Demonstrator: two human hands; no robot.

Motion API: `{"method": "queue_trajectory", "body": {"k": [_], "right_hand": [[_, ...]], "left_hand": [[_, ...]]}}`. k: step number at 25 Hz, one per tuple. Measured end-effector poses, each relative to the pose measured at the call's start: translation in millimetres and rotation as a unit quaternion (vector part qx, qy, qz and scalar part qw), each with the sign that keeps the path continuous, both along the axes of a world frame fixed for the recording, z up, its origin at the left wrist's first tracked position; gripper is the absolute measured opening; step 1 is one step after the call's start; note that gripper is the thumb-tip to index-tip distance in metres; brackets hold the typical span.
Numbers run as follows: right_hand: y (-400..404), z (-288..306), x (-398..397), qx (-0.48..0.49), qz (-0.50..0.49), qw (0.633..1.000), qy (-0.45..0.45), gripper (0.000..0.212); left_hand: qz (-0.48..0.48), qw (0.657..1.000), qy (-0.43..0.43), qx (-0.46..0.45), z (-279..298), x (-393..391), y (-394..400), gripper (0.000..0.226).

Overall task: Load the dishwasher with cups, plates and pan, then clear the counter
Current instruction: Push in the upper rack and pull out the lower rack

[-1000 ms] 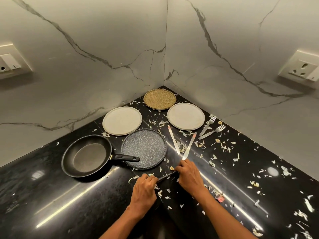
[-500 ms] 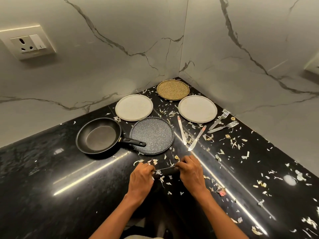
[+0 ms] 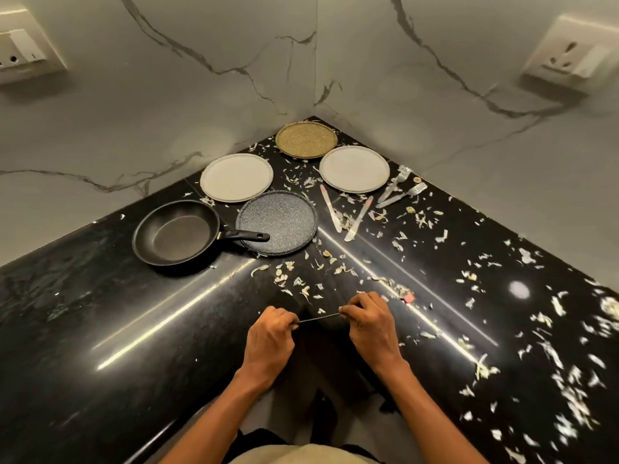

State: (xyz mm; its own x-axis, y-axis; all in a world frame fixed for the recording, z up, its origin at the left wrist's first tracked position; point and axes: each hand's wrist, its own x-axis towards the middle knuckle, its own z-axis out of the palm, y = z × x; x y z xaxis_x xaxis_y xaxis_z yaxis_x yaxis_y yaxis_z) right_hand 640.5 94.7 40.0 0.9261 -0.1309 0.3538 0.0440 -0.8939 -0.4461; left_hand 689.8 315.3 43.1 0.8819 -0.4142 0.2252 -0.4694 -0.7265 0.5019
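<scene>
Here the black counter (image 3: 100, 296) runs into a corner of two marble walls (image 3: 167, 95); its front edge cuts in at an angle near the person, and both hands sit just inside that edge. The left wing of the counter, from the pan outward to the near edge, carries almost no scraps — only light streaks. The right wing is strewn with pale peelings (image 3: 552, 346) all the way to the near rim.

Dishes cluster toward the corner. Black frying pan (image 3: 176, 232) lies left, its handle reaching right over the rim of the speckled dark plate (image 3: 281, 217). Behind them: left white plate (image 3: 236, 177), gold plate (image 3: 306, 140) tight in the corner, right white plate (image 3: 354, 168). Two knives (image 3: 345, 214) lie near the dark plate's right side, tips toward the viewer; two forks (image 3: 400, 190) lie just beside the right white plate, close to the right wall. A wall socket (image 3: 566, 58) is on each wall.

Left hand (image 3: 269, 339) and right hand (image 3: 371, 326) are apart, knuckles up, fingers curled — each pinches one end of a thin dark metal strip (image 3: 318, 318), seen edge-on, spanning the gap between them. Whether it touches the counter cannot be told. Both forearms enter from the bottom edge, angled inward.
</scene>
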Motion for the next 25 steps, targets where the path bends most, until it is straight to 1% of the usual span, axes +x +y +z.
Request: {"method": "queue_trajectory", "body": {"k": [5,11,17,22,24,25], "right_hand": [[27,0,-65,-0.025,-0.048,0.998,0.013,0.017],[91,-7,-177,-0.036,-0.104,0.994,0.003,0.011],[157,-4,-298,-0.032,-0.179,0.983,0.031,0.014],[185,-13,-376,-0.028,-0.231,0.971,0.049,0.014],[197,-19,-412,-0.022,-0.256,0.964,0.068,0.016],[204,-22,-431,-0.017,-0.270,0.959,0.081,0.017]], "left_hand": [[-0.059,0.998,-0.012,-0.013,-5,-38,22,0.021],[-0.145,0.989,-0.010,-0.004,-11,-115,77,0.019],[-0.234,0.971,0.037,0.020,-10,-201,122,0.016],[-0.287,0.956,0.053,0.027,-23,-259,136,0.006],[-0.309,0.948,0.064,0.034,-28,-284,139,0.005],[-0.320,0.944,0.068,0.039,-30,-298,140,0.009]]}}
